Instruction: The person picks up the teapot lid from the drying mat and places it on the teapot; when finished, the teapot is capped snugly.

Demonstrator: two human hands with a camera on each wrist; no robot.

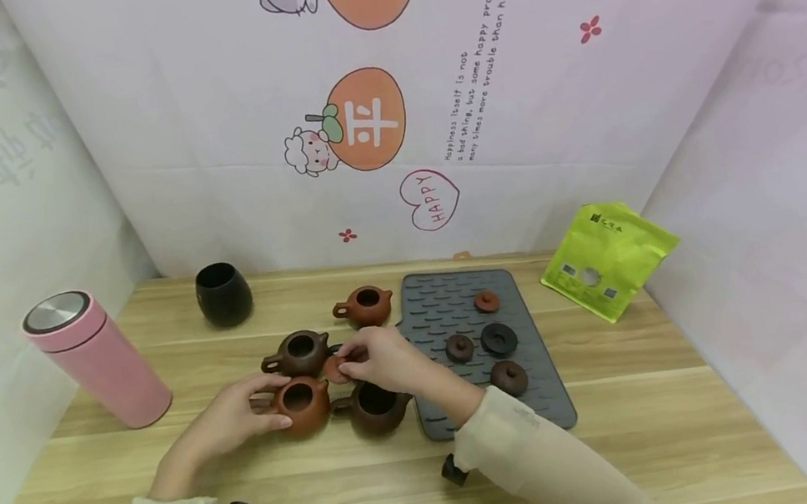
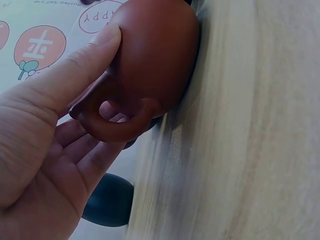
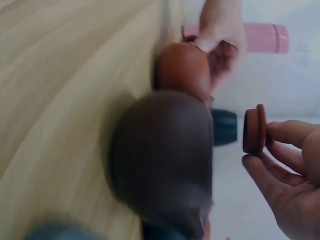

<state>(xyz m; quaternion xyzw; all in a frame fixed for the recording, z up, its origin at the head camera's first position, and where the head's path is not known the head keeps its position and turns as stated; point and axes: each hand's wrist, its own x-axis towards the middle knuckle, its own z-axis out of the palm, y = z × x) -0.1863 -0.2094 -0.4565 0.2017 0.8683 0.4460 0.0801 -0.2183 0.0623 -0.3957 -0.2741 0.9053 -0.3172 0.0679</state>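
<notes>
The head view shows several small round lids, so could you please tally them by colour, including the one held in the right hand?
Orange-red round clay-like lids: 2 (held lid in the right hand; orange-red lid on the grey ridged mat)
Dark brown round knobbed lids: 2
Black round lid: 1
Total in view: 5

wood-grain table (image 1: 344,503); on it: pink flask (image 1: 111,368), black cup (image 1: 225,303), teapots (image 1: 305,418), grey mat (image 1: 425,290), green packet (image 1: 603,248).

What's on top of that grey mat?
The grey mat holds a reddish lid, two brown lids and a round black piece. The right forearm covers part; anything beneath is hidden.
</notes>
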